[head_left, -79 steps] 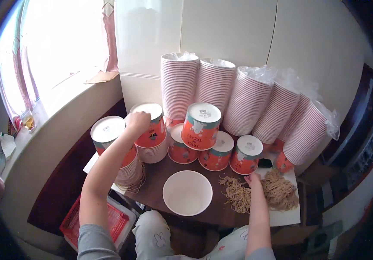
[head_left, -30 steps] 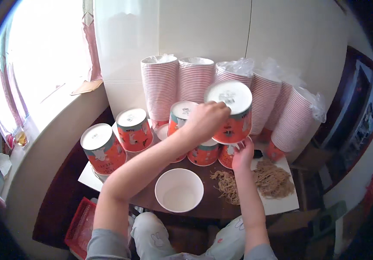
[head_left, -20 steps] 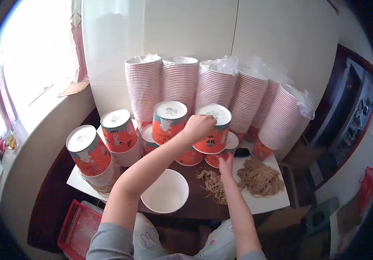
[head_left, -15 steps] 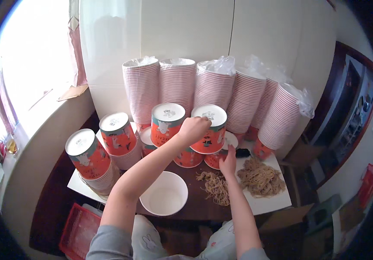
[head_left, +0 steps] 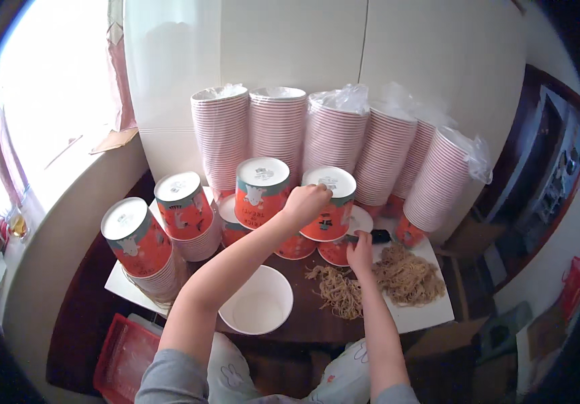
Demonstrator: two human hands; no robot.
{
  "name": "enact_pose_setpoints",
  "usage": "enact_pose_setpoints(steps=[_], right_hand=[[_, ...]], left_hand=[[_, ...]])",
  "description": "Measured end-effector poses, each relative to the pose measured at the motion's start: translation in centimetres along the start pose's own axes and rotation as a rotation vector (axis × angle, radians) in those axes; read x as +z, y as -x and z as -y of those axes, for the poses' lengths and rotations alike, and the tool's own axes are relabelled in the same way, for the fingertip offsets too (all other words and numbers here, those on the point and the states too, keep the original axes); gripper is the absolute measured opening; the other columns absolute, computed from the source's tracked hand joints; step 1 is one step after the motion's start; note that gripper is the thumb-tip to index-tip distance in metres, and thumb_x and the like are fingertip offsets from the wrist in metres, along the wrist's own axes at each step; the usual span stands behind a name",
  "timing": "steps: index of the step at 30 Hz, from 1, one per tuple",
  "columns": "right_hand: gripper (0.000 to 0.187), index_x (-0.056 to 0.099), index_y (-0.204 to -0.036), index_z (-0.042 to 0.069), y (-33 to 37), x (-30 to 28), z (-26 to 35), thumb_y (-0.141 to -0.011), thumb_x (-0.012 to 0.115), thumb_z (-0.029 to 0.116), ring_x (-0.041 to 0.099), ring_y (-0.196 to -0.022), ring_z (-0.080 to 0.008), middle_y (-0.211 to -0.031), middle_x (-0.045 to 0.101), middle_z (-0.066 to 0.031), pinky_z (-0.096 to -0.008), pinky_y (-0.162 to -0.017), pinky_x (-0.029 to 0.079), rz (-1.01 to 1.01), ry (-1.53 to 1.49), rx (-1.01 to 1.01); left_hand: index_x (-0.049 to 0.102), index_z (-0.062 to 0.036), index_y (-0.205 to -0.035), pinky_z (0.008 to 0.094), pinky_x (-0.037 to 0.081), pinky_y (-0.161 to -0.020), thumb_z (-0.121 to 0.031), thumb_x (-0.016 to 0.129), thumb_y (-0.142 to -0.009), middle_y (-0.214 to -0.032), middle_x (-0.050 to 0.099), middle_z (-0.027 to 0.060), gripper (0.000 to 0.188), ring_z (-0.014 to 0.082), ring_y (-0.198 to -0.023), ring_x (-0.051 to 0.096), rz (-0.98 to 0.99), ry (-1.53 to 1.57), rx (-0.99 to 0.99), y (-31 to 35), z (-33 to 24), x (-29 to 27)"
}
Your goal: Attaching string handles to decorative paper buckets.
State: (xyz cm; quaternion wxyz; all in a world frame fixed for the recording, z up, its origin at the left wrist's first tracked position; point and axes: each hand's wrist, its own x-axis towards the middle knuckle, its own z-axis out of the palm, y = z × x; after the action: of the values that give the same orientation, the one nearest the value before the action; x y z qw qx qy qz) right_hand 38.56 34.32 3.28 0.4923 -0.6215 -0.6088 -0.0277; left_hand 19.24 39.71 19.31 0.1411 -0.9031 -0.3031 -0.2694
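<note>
My left hand (head_left: 307,204) is closed at the upper near-left side of an upside-down orange paper bucket (head_left: 334,215). What its fingers hold, if anything, is hidden. My right hand (head_left: 361,254) reaches in from the lower right, its fingertips closed round a black elongated object (head_left: 380,236) beside the stacked buckets. Part of that object is covered, so its kind is unclear. Below my left forearm an open white paper bucket (head_left: 256,301) stands mouth up. Close to my right wrist lies a loose bundle of tan string (head_left: 341,289), with a larger pile of string (head_left: 409,275) to its right.
Tall stacks of nested paper buckets (head_left: 276,131) in clear plastic line the wall. Upturned orange buckets (head_left: 262,195) are stacked in front. Two more piles, topped by orange buckets (head_left: 138,242), stand at the left edge. A red crate (head_left: 123,357) is below, beside the table.
My right hand has moved slightly right, onto the black object. My left hand stays at the orange bucket, having shifted a little to the right and down.
</note>
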Motion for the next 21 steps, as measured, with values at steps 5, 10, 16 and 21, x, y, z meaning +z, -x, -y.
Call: enact_pose_setpoints(steps=[5, 10, 16, 21], right_hand=[[0.034, 0.044, -0.107, 0.001, 0.0, -1.3, 4.0, -0.075, 0.055, 0.008, 0.048, -0.095, -0.037, -0.106, 0.044, -0.0203, -0.0415, -0.079, 0.042, -0.055, -0.007, -0.008], [0.023, 0.05, -0.098, 0.002, 0.5, -4.2, 12.3, -0.076, 0.058, 0.006, 0.055, -0.069, -0.0238, -0.1, 0.048, -0.0134, -0.0312, -0.063, 0.047, 0.03, -0.244, -0.234], [0.011, 0.055, -0.084, 0.003, 1.5, -1.3, 20.7, -0.074, 0.059, 0.007, 0.056, -0.079, -0.0248, -0.083, 0.054, -0.0098, -0.0342, -0.069, 0.047, 0.293, -0.379, -0.452], [0.01, 0.057, -0.083, 0.003, 1.7, 1.6, 22.8, -0.075, 0.058, 0.008, 0.056, -0.08, -0.0236, -0.085, 0.055, -0.0097, -0.0332, -0.069, 0.046, 0.446, -0.478, -0.388]], left_hand=[[0.054, -0.0022, -0.102, 0.0376, 0.04, -0.09, -0.01, 0.056, -0.073, -0.106, 0.055, 0.013, 0.03, 0.0294, -0.099, 0.053, -0.233, 0.051, 0.043, 2.3, 0.8, -2.6], [0.057, -0.0031, -0.096, 0.0382, 0.045, -0.082, -0.024, 0.061, -0.074, -0.099, 0.058, 0.0146, 0.03, 0.0288, -0.098, 0.054, -0.093, -0.136, -0.412, 6.8, 7.6, -11.0], [0.067, -0.0098, -0.074, 0.0346, 0.051, -0.059, -0.018, 0.057, -0.072, -0.077, 0.064, 0.0091, 0.014, 0.023, -0.073, 0.064, 0.37, -0.615, -0.669, 15.0, 14.6, -11.2], [0.065, -0.0066, -0.077, 0.0338, 0.052, -0.06, -0.014, 0.054, -0.075, -0.084, 0.063, 0.0102, 0.014, 0.0241, -0.076, 0.064, 0.3, -0.633, -0.539, 17.5, 16.0, -8.9]])
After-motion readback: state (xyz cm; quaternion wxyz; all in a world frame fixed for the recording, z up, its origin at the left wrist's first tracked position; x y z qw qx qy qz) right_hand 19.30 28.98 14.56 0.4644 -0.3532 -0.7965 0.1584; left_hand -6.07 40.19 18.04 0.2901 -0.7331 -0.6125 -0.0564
